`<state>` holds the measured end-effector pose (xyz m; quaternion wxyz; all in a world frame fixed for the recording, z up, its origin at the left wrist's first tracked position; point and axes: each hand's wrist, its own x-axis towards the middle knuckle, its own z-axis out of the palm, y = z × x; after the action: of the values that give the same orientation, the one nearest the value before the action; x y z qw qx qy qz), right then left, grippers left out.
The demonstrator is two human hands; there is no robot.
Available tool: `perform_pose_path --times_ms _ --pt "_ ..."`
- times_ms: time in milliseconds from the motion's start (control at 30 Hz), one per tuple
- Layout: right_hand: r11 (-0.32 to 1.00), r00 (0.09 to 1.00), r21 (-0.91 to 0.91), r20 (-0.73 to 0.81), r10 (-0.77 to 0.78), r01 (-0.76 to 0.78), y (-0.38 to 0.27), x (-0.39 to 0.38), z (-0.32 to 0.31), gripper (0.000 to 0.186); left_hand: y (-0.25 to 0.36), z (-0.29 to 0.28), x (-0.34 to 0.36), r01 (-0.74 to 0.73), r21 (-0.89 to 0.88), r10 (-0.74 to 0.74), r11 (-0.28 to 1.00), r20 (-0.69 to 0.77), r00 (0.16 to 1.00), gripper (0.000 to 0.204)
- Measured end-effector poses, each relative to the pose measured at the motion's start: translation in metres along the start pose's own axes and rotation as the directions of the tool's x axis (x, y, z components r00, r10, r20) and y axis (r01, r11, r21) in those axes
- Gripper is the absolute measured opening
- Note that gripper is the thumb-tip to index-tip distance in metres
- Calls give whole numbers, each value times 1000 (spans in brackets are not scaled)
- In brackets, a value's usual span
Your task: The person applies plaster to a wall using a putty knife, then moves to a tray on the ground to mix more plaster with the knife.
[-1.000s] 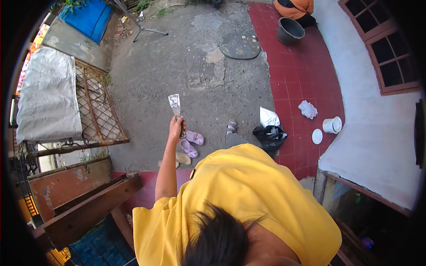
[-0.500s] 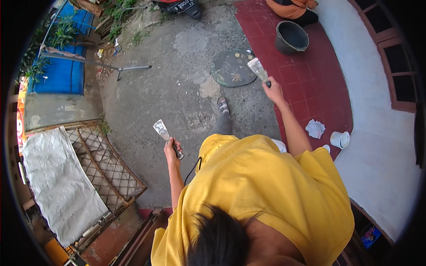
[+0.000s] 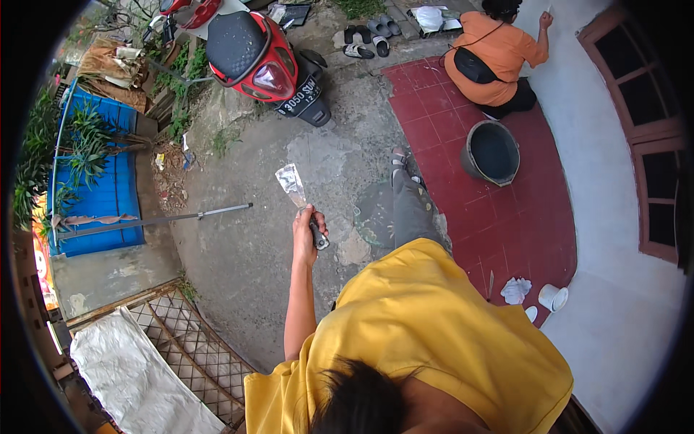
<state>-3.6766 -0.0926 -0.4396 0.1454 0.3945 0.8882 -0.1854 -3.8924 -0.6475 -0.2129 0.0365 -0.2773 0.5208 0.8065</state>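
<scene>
My left hand [image 3: 309,230] is closed around the dark handle of a putty knife [image 3: 291,184], its wide blade smeared with white and pointing up and away over the concrete. My right hand is out of sight, hidden by the yellow shirt [image 3: 448,325]. A thin blade-like sliver [image 3: 491,283] shows just past the shirt's right side; whether my right hand holds it cannot be seen. Close by on the red tiles lie a crumpled white cloth or bag [image 3: 516,291], a white tub [image 3: 553,298] and a round white lid [image 3: 531,314].
A black bucket [image 3: 473,155] stands on the red tiled floor [image 3: 463,210]. Beyond it a person in orange [image 3: 484,50] sits facing the white wall [image 3: 600,181]. A red scooter [image 3: 271,72] stands ahead, a metal pole [image 3: 159,222] juts from the left, and several sandals [image 3: 369,40] lie far off.
The view has shifted forward, bringing the scooter and the person in orange further in. My left hand has moved up and right with its putty knife. My right hand and its putty knife dropped behind the shirt.
</scene>
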Motion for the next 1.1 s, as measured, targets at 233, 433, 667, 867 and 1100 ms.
perform_pose_path --times_ms 233,433,667,867,1100 --pt "966 947 10 197 -254 257 -319 263 -20 38 20 118 201 143 -26 -145 989 -137 980 18" --pt "531 594 311 -160 -789 789 -711 368 -163 35 107 204 340 72 -73 -77 995 -76 994 20" --pt "425 460 458 39 -887 781 -882 407 -220 27 164 243 486 35 -212 -78 977 -198 977 20" --pt "848 843 512 391 -370 135 -786 490 -168 15 227 282 625 58 -191 -93 980 -175 980 24" --pt "930 868 367 466 -175 -10 -815 541 -163 13 278 316 744 59 -299 -132 952 -228 965 28"
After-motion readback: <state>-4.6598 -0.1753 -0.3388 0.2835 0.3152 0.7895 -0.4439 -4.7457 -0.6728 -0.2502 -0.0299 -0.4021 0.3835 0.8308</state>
